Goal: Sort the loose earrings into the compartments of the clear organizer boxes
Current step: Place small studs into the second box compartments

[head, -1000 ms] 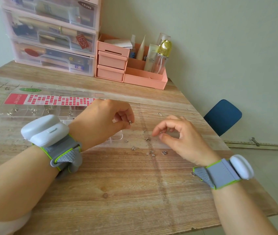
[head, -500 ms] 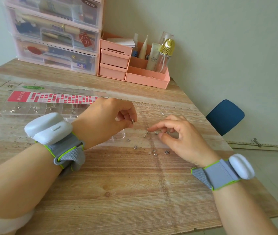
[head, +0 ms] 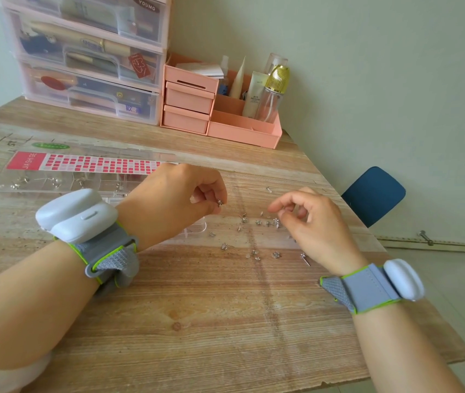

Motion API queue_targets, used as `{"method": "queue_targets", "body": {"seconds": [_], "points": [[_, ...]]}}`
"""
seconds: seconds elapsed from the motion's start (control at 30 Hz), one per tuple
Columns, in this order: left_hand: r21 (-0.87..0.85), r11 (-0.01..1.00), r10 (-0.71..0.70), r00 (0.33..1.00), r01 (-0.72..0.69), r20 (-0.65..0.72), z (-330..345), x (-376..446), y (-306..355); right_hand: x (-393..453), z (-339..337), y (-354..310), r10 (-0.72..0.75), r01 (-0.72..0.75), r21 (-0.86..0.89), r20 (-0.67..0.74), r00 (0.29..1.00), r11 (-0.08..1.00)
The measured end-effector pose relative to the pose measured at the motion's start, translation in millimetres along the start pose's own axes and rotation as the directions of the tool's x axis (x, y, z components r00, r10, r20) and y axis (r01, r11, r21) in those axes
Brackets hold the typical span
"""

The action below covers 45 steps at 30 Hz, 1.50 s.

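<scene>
While L hand [head: 174, 199] pinches an earring [head: 219, 202], R hand [head: 310, 222] hangs loosely curled, holding nothing, over loose earrings [head: 258, 222] btwn hands.

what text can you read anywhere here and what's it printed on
"YOUNG" on the dark label of the clear drawer unit.
"JIA SHI GE" on the red card in the clear organizer box.
Print on the white tube, the drawers' contents and the pencil marks on the table: too small or blurred to read.

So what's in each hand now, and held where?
Left hand pinches a small silver earring at its fingertips; which part, too small to tell. Right hand holds nothing.
</scene>
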<state>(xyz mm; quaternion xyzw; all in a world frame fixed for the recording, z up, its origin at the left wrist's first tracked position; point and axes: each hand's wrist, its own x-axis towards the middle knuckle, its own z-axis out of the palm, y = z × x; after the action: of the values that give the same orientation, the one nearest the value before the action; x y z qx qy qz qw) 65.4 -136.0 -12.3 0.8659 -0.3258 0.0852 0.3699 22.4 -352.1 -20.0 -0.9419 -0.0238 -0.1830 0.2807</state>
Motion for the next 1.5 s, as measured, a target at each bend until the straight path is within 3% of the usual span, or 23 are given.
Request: {"method": "queue_targets", "body": {"seconds": [0.4,0.8,1.1,1.17,1.27,1.5], "points": [[0.013,1.000,0.006,1.000,-0.006,-0.006,0.4,0.1,-0.4,-1.4,-0.3,5.2,0.034,-0.020,-0.093,0.158,0.987,0.995],[-0.001,1.000,-0.001,1.000,0.001,0.002,0.1,0.9,0.2,-3.1,-2.1,0.2,0.040,-0.015,-0.112,0.230,0.972,0.994],[-0.018,1.000,-0.008,1.000,0.008,-0.011,0.7,1.4,-0.3,-2.8,0.4,-3.8,-0.044,0.089,-0.172,0.250,0.967,0.981],[-0.039,0.999,-0.004,1.000,0.003,-0.024,0.5,1.8,0.7,-1.4,1.5,-5.8,-0.123,0.141,-0.092,0.176,0.977,0.986],[-0.074,0.997,0.013,0.998,-0.018,-0.060,-0.1,1.4,3.1,1.7,0.4,-12.8,-0.196,0.176,0.228,0.071,0.978,0.958],[-0.108,0.994,0.014,0.994,-0.026,-0.108,0.8,0.8,4.8,11.7,8.5,-28.8,-0.223,0.135,0.569,0.087,0.971,0.811]]}}
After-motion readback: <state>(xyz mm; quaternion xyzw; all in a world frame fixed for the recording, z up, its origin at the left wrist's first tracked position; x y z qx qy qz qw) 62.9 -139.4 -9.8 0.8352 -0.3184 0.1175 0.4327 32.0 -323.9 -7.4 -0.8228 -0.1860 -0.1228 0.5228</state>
